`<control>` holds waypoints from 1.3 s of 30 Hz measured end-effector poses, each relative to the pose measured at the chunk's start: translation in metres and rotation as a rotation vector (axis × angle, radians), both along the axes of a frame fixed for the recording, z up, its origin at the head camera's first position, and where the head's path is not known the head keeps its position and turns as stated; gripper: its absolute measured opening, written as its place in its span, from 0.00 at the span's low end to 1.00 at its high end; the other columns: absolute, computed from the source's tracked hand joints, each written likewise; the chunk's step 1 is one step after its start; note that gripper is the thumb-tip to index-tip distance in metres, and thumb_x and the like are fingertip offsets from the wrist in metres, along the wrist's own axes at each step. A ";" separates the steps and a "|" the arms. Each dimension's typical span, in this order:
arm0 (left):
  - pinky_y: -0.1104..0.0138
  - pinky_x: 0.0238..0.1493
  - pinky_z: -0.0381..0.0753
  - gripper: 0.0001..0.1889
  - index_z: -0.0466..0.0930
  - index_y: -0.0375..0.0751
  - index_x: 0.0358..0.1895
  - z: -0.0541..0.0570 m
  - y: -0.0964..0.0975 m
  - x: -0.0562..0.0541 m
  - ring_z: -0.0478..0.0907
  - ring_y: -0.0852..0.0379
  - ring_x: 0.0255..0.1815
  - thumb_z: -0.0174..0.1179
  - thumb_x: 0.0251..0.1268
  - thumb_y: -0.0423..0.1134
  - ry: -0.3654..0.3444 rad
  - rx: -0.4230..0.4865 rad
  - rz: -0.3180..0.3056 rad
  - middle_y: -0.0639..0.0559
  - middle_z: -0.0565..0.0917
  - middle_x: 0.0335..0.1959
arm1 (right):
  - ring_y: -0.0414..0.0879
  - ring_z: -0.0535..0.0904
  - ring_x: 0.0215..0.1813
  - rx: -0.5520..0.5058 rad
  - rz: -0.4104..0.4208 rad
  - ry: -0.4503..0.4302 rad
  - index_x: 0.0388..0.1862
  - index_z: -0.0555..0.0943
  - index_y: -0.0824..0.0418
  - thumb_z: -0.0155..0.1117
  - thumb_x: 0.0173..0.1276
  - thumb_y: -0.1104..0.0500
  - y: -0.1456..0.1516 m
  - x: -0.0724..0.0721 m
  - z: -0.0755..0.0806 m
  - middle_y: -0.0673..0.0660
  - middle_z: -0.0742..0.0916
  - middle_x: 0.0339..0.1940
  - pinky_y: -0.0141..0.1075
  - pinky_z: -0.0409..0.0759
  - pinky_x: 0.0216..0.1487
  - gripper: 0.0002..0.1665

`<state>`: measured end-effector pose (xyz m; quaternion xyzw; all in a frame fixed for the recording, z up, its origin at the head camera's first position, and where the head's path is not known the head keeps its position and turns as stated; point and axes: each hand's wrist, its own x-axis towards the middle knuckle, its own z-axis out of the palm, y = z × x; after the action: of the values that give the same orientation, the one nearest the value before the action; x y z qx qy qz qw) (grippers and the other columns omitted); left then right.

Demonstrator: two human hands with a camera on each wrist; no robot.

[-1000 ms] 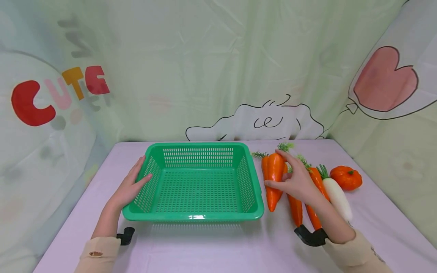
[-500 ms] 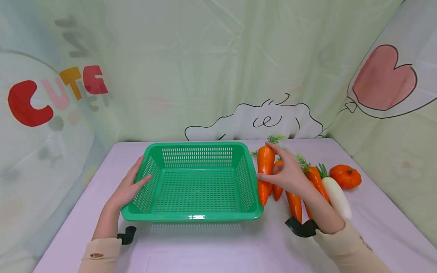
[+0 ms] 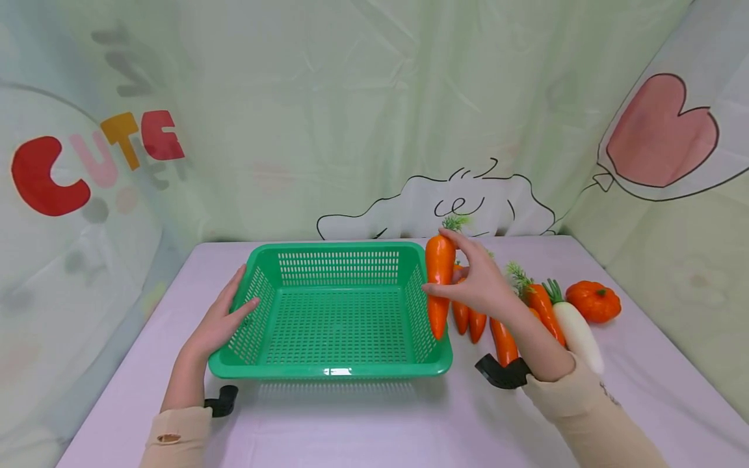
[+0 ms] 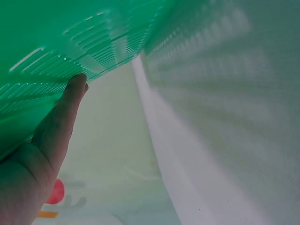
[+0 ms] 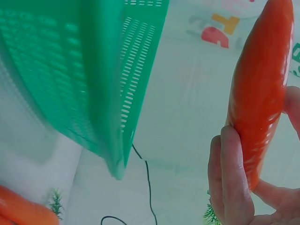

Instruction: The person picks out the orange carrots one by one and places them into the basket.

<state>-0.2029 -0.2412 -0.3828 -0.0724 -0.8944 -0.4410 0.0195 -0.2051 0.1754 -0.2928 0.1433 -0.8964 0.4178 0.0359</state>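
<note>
A green plastic basket (image 3: 336,372) stands on the lilac-covered table, its slotted inside showing no contents. My left hand (image 3: 216,322) holds its left rim, thumb over the edge and fingers along the outer wall. In the left wrist view straight fingers (image 4: 63,115) lie against that wall. Raised at the basket's right rim is an orange carrot (image 3: 440,263) with a green leafy top, tip pointing down. My right hand (image 3: 482,283) pinches it between thumb and fingers. In the right wrist view the carrot (image 5: 262,79) appears beside the basket wall (image 5: 101,84).
Right of the basket lie several more carrots (image 3: 504,343), partly hidden by my right arm. Beyond them are a white radish (image 3: 578,331) and an orange pumpkin (image 3: 593,301). A printed curtain (image 3: 292,130) hangs behind and at both sides of the table.
My right hand has lifted the carrot off the group and carried it left and up to the basket's right rim. Carrots beneath it have come into view. The left hand stays at the rim.
</note>
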 end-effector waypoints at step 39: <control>0.35 0.60 0.41 0.34 0.42 0.49 0.73 0.000 0.002 0.001 0.34 0.41 0.72 0.47 0.69 0.49 0.018 -0.024 0.007 0.47 0.39 0.74 | 0.53 0.79 0.32 -0.059 0.163 -0.049 0.71 0.56 0.49 0.74 0.49 0.57 -0.079 -0.028 0.023 0.64 0.63 0.61 0.36 0.81 0.31 0.53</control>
<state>-0.2022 -0.2392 -0.3828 -0.0736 -0.8997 -0.4294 0.0280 -0.2334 0.0960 -0.2695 0.2043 -0.8697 0.4491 -0.0160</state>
